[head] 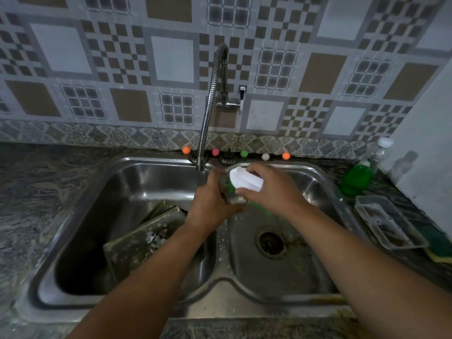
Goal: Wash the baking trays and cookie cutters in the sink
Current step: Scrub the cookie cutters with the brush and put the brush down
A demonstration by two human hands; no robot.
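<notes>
Nearest the camera, two bare forearms are reaching out over the front rim of the double sink, meeting above the divider between the basins so that drips are falling into steel rather than onto the counter. The left hand is closing around a small metal piece (probably a cookie cutter, though blur is hiding its shape), steadying it from below. The right hand is gripping a white-backed scrubbing brush with green bristles, pressing it down against that piece; the scrubbing step seems to be under way. In the left basin, the baking trays are leaning tilted against each other, flecked with suds, seemingly parked there to await their turn. The right basin is holding only its drain. To the right on the counter, a clear plastic tray is lying beside a green soap bottle, both within easy reach of the brush hand. Farther back, the flexible faucet is arching down toward the divider; whether water is running, I cannot tell.
</notes>
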